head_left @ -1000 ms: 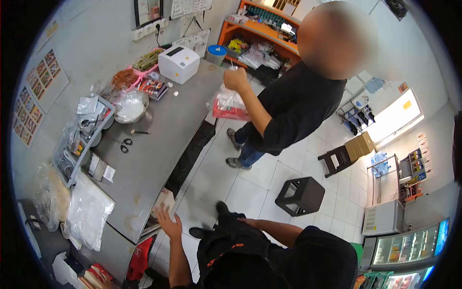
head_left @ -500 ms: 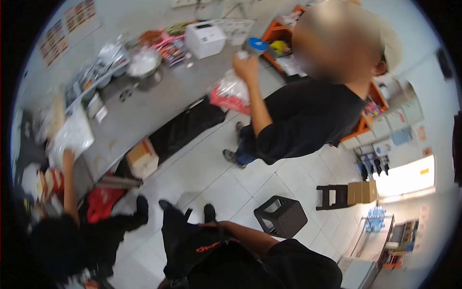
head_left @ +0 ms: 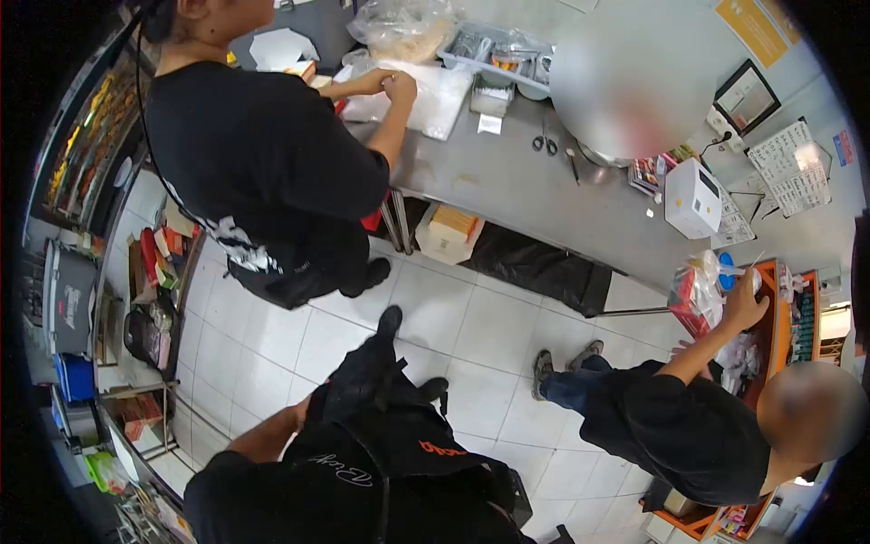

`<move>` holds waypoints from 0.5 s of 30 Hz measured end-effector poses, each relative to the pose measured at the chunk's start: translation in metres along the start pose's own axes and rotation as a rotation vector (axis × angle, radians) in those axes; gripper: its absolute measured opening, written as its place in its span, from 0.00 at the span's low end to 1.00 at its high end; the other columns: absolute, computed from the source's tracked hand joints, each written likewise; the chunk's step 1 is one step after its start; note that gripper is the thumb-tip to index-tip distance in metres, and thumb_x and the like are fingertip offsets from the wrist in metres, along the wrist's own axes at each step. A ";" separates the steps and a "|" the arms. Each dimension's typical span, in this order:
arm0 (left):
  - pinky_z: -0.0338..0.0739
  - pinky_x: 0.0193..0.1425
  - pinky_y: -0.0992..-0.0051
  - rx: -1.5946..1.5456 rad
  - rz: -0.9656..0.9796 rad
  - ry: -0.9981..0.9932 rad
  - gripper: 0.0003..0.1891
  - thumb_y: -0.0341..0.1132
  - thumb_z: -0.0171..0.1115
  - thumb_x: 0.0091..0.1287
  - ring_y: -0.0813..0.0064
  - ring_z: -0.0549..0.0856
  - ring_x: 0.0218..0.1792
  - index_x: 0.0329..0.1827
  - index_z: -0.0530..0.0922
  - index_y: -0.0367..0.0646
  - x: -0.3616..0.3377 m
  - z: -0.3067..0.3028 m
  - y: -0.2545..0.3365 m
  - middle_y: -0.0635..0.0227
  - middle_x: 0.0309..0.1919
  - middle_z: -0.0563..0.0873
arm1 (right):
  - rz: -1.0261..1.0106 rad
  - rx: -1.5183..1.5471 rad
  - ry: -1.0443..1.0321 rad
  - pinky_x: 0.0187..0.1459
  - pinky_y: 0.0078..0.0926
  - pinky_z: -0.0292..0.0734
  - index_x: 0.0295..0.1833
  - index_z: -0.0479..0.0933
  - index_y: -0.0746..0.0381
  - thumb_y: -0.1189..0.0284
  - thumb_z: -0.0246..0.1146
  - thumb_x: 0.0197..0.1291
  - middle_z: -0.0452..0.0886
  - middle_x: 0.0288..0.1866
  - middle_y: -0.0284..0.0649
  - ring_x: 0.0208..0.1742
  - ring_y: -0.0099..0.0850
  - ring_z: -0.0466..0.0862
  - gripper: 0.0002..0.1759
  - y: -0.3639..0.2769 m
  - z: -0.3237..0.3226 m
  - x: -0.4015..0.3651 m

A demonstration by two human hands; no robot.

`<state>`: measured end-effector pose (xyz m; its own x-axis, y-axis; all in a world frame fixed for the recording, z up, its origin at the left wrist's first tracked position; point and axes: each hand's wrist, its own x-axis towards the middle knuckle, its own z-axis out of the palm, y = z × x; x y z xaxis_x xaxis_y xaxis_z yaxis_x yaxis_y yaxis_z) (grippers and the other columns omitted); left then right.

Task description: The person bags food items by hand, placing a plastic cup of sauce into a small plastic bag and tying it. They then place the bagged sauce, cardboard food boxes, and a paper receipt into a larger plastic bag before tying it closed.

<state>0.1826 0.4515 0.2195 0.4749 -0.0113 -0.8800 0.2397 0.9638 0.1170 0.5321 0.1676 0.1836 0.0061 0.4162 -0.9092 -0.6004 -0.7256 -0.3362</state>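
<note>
- Co-worker (head_left: 263, 154), black shirt, stands at the left end of the counter (head_left: 507, 181); both of that person's hands are on a stack of clear plastic sheets (head_left: 435, 95) lying at that end.
- Left hand (head_left: 299, 414): the wearer's own, forearm bare, lies against the hip at the left edge of the apron. The fingers are tucked behind a fold of cloth, so I cannot tell how far they are curled or whether they pinch anything.
- Apron (head_left: 390, 426): black cloth with small orange lettering, worn at the wearer's front, hanging down towards the shoes, well apart from the counter. It is probably light, soft and limp, not slippery and not fragile. It will bunch wherever it is pinched, so the side hem or the waist strap looks the best place to take hold.
- Right hand: not in the picture.
- Cardboard box (head_left: 449, 231): on the floor under the counter's front edge, towards its left end.
- Scissors (head_left: 544, 143): flat on the counter, near its back edge, about midway along.
- Label printer (head_left: 693, 198): white, towards the right end of the counter.
- Second person (head_left: 671, 426): black shirt, beyond the counter's right end; one raised hand grips a clear bag (head_left: 696, 295) with red contents.
</note>
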 end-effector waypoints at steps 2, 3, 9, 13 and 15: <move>0.73 0.73 0.58 -0.023 0.060 -0.044 0.35 0.64 0.53 0.76 0.61 0.83 0.64 0.70 0.78 0.42 -0.006 0.010 0.015 0.58 0.63 0.86 | -0.019 0.034 0.020 0.71 0.49 0.72 0.72 0.75 0.60 0.32 0.52 0.69 0.81 0.68 0.46 0.67 0.43 0.80 0.45 -0.019 0.010 0.001; 0.72 0.74 0.59 0.116 0.070 0.034 0.36 0.65 0.46 0.78 0.64 0.82 0.65 0.71 0.78 0.44 -0.027 0.039 0.039 0.64 0.66 0.85 | -0.027 0.054 0.031 0.71 0.50 0.73 0.72 0.75 0.60 0.32 0.51 0.69 0.81 0.68 0.46 0.67 0.44 0.81 0.45 -0.028 0.019 0.001; 0.71 0.74 0.58 0.177 -0.113 0.113 0.38 0.64 0.49 0.78 0.58 0.80 0.66 0.74 0.74 0.38 0.000 0.033 0.122 0.59 0.68 0.82 | -0.029 0.225 0.091 0.71 0.52 0.73 0.70 0.77 0.60 0.31 0.50 0.68 0.83 0.67 0.47 0.66 0.46 0.82 0.46 -0.086 0.073 0.010; 0.72 0.74 0.58 0.278 -0.123 0.118 0.39 0.65 0.48 0.78 0.58 0.82 0.65 0.73 0.75 0.38 -0.003 0.045 0.157 0.59 0.66 0.84 | 0.172 0.507 0.071 0.66 0.52 0.78 0.70 0.77 0.61 0.37 0.56 0.69 0.86 0.62 0.49 0.60 0.47 0.86 0.41 -0.096 0.057 0.080; 0.72 0.74 0.58 0.339 -0.108 0.146 0.39 0.66 0.48 0.77 0.58 0.82 0.65 0.73 0.75 0.38 -0.011 0.058 0.165 0.59 0.66 0.84 | 0.124 0.423 0.242 0.61 0.46 0.82 0.68 0.78 0.64 0.44 0.62 0.69 0.87 0.56 0.50 0.54 0.44 0.88 0.37 -0.092 0.044 0.101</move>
<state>0.2658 0.5948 0.2747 0.3119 -0.0461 -0.9490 0.5597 0.8160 0.1443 0.5524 0.3006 0.1338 0.0691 0.1652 -0.9838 -0.8797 -0.4550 -0.1382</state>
